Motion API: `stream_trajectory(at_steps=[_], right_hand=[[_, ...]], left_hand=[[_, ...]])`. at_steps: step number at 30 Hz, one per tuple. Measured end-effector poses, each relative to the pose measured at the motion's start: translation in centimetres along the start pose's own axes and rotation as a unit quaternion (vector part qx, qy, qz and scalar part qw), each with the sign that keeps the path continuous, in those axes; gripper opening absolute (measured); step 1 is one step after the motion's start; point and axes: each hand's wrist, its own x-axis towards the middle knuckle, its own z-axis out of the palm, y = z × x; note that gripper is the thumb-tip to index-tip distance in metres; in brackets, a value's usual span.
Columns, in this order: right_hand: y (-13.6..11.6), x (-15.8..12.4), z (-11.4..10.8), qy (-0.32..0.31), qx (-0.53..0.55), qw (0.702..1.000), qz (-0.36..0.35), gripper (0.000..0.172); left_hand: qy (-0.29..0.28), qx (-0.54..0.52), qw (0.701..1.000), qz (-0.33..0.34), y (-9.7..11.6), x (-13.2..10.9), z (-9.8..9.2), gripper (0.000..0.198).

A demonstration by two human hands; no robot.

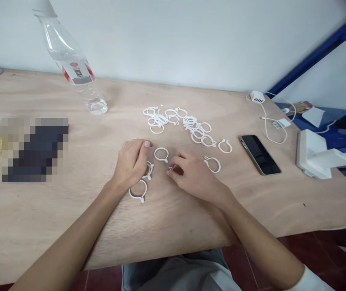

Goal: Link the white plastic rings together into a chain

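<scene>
My left hand [133, 161] rests on the table with its fingers curled together and the thumb on top; whatever lies inside is hidden. Under its edge, white curtain rings [150, 170] show in part, and another ring [138, 197] lies by the wrist. My right hand [189, 171] is closed in a pinch, a small white bit showing between thumb and forefinger, seemingly part of a curtain ring mostly hidden by the hand. Between the hands lies a single ring [161, 160]. Just right of my right hand is another ring [214, 171].
Beyond the hands, several white rings [191, 123] lie in loose heaps. A tall water bottle [77, 70] stands back left, with a blurred dark object [36, 151] nearer. Rightward are a phone [260, 154], a white charger cable [266, 127] and a white plug block [312, 151] near the table's edge.
</scene>
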Motion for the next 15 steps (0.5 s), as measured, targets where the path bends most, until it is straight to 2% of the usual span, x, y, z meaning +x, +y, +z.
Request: stream_trajectory(at_steps=[3, 5, 7, 9, 15], right_hand=[[0.2, 1.6, 0.3, 0.049, 0.168, 0.984, 0.012, 0.01], [0.2, 2.4, 0.6, 0.056, 0.34, 0.939, 0.015, 0.017], [0.0, 2.9, 1.2, 0.045, 0.463, 0.885, 0.01, 0.019], [-0.4, 2.9, 1.7, 0.035, 0.507, 0.861, 0.004, 0.018], [-1.2, 2.4, 1.9, 0.033, 0.496, 0.867, -0.017, 0.014]], left_hand=[[0.006, -0.01, 1.0, 0.001, 0.0, 0.0, -0.1, 0.041], [0.007, -0.017, 1.0, 0.005, 0.0, -0.1, -0.1, 0.043], [0.009, -0.022, 1.0, 0.004, 0.0, -0.1, -0.1, 0.046], [0.01, -0.032, 0.999, 0.004, 0.0, -0.2, -0.2, 0.049], [-0.026, -0.102, 0.994, -0.02, 0.0, -0.2, -0.3, 0.049]])
